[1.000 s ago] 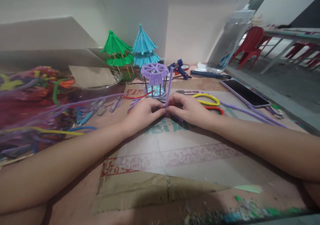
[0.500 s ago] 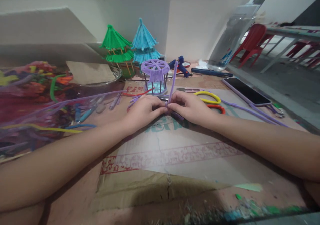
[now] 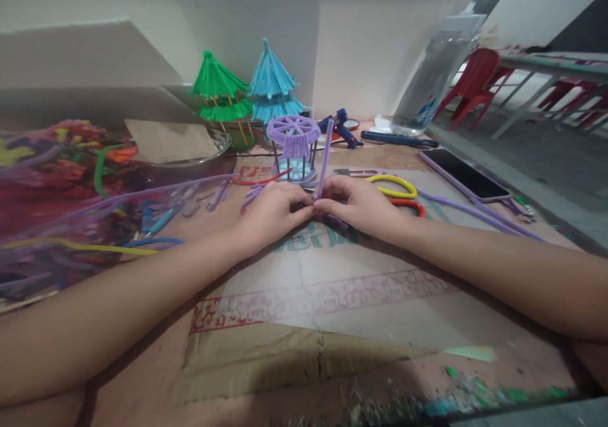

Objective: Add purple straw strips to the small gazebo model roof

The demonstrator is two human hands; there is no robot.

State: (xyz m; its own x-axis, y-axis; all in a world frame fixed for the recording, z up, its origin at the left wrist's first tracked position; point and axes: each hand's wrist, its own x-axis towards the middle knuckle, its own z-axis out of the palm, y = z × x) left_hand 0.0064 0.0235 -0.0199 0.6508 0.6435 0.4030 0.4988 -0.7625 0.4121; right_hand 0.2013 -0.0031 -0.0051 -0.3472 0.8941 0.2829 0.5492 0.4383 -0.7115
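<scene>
Between my fingertips is a purple pipe cleaner [image 3: 325, 154], its free length rising almost upright. My right hand [image 3: 356, 206] pinches it near its lower end. Thumb and forefinger of my left hand [image 3: 275, 216] are closed at that same lower end, touching the right fingertips; the exact grip there is hidden. Just behind the hands stands a small purple pavilion frame [image 3: 293, 137] with dark posts and a spoked ring on top. Scissors with yellow and red handles [image 3: 392, 186] lie right behind my right hand, partly covered by it.
Green [image 3: 216, 75] and blue [image 3: 272, 75] pavilion models stand at the back. A glue gun [image 3: 342, 129], a phone [image 3: 463, 173] and a large clear bottle [image 3: 430, 78] are to the right. Colourful pipe cleaners [image 3: 71, 154] pile up at left. Cardboard [image 3: 228, 357] covers the table.
The pipe cleaner's free end has tilted slightly more upright and shifted a little left. Both hands stay together in nearly the same place; the view has shifted slightly.
</scene>
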